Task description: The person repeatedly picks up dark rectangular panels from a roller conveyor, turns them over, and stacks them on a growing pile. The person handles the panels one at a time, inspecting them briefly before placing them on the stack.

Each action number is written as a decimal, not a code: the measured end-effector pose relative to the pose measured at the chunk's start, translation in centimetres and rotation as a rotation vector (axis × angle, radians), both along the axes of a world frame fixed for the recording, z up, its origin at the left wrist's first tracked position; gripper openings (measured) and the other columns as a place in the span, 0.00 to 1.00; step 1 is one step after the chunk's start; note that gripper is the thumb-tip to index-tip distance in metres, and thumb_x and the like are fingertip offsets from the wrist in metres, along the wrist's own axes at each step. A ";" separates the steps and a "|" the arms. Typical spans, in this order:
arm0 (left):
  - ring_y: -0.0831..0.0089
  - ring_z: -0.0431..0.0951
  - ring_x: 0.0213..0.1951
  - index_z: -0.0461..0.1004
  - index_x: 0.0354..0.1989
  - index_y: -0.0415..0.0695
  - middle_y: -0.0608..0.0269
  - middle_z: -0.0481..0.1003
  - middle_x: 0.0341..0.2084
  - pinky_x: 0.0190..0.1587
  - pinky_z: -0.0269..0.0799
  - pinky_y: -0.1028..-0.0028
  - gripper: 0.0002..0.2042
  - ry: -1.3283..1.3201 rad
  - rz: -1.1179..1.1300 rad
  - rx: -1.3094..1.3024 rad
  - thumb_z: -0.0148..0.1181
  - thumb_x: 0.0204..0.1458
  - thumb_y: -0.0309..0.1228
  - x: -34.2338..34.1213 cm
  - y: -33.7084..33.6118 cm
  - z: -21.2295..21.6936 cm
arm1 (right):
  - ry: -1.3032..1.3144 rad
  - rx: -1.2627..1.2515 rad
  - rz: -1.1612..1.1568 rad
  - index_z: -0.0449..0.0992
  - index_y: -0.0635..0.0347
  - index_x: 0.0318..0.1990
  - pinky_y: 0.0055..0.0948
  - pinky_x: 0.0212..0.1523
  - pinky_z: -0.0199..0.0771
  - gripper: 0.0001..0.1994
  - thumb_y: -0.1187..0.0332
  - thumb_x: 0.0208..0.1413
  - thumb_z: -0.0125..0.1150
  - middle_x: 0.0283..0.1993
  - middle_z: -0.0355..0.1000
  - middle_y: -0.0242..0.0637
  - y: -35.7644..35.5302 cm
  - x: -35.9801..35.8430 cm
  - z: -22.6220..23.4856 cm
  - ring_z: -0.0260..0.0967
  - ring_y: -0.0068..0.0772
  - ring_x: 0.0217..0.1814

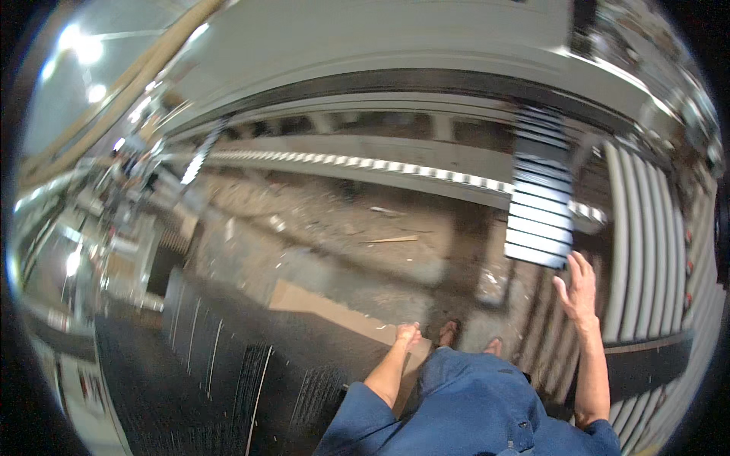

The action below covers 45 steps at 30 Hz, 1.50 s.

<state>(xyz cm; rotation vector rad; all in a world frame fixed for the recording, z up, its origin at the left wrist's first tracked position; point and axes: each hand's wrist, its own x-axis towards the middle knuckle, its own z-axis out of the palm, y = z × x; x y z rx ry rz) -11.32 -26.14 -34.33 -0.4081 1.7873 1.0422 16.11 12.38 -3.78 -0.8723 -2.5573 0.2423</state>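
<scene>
My right hand [579, 289] is raised, its fingers apart and nothing in it. Its fingertips are nearest the lower end of a slatted, shiny metal conveyor strip [538, 220]; whether they touch it I cannot tell. Low in front of me, my left hand [409, 334] is curled closed, over or beside the edge of a brown cardboard sheet [319, 302]. What it holds, if anything, is hidden. Dark flat boards [220, 342] lie in stacks on my left, next to the cardboard, some with pale edges.
A long grey machine [395, 45] spans the far side, with a toothed pale strip [365, 162] along it. Grey rollers [642, 243] stand at my right. Wood scraps [391, 239] litter the dusty floor [327, 220]. My feet [450, 331] are just ahead of me.
</scene>
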 end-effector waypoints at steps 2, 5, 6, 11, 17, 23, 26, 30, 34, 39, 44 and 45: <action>0.70 0.77 0.28 0.74 0.40 0.41 0.62 0.76 0.27 0.31 0.77 0.66 0.11 -0.049 0.076 -0.015 0.58 0.57 0.37 1.0 -2.0 -0.7 | -0.065 0.028 0.032 0.63 0.66 0.61 0.50 0.68 0.53 0.34 0.59 0.49 0.66 0.67 0.57 0.53 1.9 -1.2 -1.5 0.54 0.55 0.69; 0.69 0.77 0.29 0.75 0.39 0.43 0.63 0.75 0.27 0.32 0.76 0.66 0.10 -0.047 0.187 0.010 0.57 0.57 0.37 5.2 -5.0 -1.0 | -0.189 0.067 0.056 0.58 0.66 0.65 0.52 0.73 0.41 0.40 0.54 0.48 0.66 0.71 0.51 0.53 4.3 -3.0 -3.6 0.45 0.55 0.74; 0.67 0.77 0.30 0.75 0.39 0.44 0.63 0.75 0.28 0.32 0.76 0.66 0.10 -0.068 0.212 0.028 0.57 0.57 0.36 7.2 -5.5 -0.6 | -0.210 0.009 0.068 0.56 0.66 0.66 0.52 0.74 0.39 0.42 0.53 0.48 0.67 0.72 0.50 0.53 4.9 -3.2 -3.9 0.44 0.54 0.75; 0.66 0.78 0.32 0.82 0.33 0.42 0.60 0.80 0.29 0.38 0.73 0.65 0.18 0.300 -0.295 -0.028 0.66 0.50 0.47 14.4 -7.9 -7.5 | -0.200 0.055 0.069 0.55 0.64 0.68 0.52 0.74 0.36 0.47 0.47 0.45 0.66 0.72 0.49 0.52 7.2 -0.6 -4.4 0.42 0.54 0.75; 0.58 0.80 0.45 0.82 0.38 0.40 0.49 0.80 0.39 0.48 0.72 0.63 0.26 0.452 -0.618 -0.183 0.57 0.51 0.55 12.2 -3.4 -5.8 | -0.197 0.028 -0.001 0.55 0.62 0.69 0.52 0.74 0.38 0.48 0.41 0.46 0.64 0.72 0.48 0.52 10.1 5.3 -5.1 0.43 0.56 0.75; 0.59 0.81 0.37 0.80 0.37 0.37 0.51 0.80 0.31 0.41 0.74 0.64 0.21 0.363 -0.378 0.204 0.58 0.54 0.47 8.7 7.7 -0.5 | -0.253 -0.020 0.001 0.54 0.63 0.70 0.51 0.74 0.39 0.56 0.32 0.38 0.63 0.71 0.50 0.54 12.7 9.2 -3.8 0.45 0.55 0.74; 0.70 0.77 0.30 0.79 0.36 0.40 0.60 0.77 0.24 0.33 0.73 0.69 0.16 0.288 -0.370 0.285 0.61 0.55 0.43 7.9 14.4 5.3 | -0.303 -0.081 -0.043 0.52 0.64 0.70 0.51 0.74 0.39 0.61 0.31 0.33 0.66 0.71 0.49 0.55 14.6 12.5 -3.1 0.44 0.56 0.74; 0.77 0.71 0.25 0.78 0.37 0.42 0.67 0.74 0.21 0.26 0.68 0.73 0.13 0.265 -0.401 0.266 0.62 0.56 0.40 8.0 16.5 7.3 | -0.289 -0.214 -0.140 0.52 0.61 0.71 0.45 0.74 0.44 0.62 0.49 0.23 0.78 0.72 0.48 0.54 16.4 15.0 -3.1 0.43 0.54 0.75; 0.77 0.69 0.19 0.77 0.34 0.40 0.68 0.72 0.18 0.20 0.63 0.73 0.14 0.235 -0.440 0.210 0.61 0.57 0.41 9.3 14.6 4.9 | -0.225 -0.272 -0.170 0.54 0.57 0.71 0.45 0.74 0.47 0.63 0.51 0.18 0.80 0.72 0.50 0.52 19.0 18.9 -4.4 0.44 0.52 0.75; 0.74 0.70 0.16 0.78 0.31 0.39 0.64 0.73 0.16 0.18 0.63 0.69 0.15 0.176 -0.602 0.114 0.59 0.57 0.41 9.5 10.6 2.8 | -0.214 -0.259 -0.167 0.55 0.55 0.70 0.42 0.74 0.49 0.65 0.56 0.11 0.82 0.72 0.51 0.50 22.6 23.5 -5.3 0.47 0.50 0.75; 0.69 0.73 0.17 0.78 0.23 0.39 0.58 0.76 0.16 0.18 0.66 0.67 0.19 0.073 -0.353 0.105 0.58 0.58 0.43 9.6 6.5 1.7 | -0.234 -0.314 -0.203 0.55 0.56 0.70 0.40 0.74 0.49 0.66 0.61 0.08 0.83 0.73 0.49 0.50 25.9 27.4 -5.8 0.46 0.50 0.75; 0.68 0.73 0.18 0.78 0.21 0.41 0.58 0.76 0.17 0.18 0.66 0.66 0.20 0.031 -0.314 0.086 0.58 0.58 0.44 9.5 5.6 -0.2 | -0.233 -0.300 -0.200 0.56 0.57 0.70 0.40 0.74 0.49 0.67 0.61 0.08 0.83 0.73 0.49 0.51 26.7 28.1 -6.8 0.46 0.51 0.75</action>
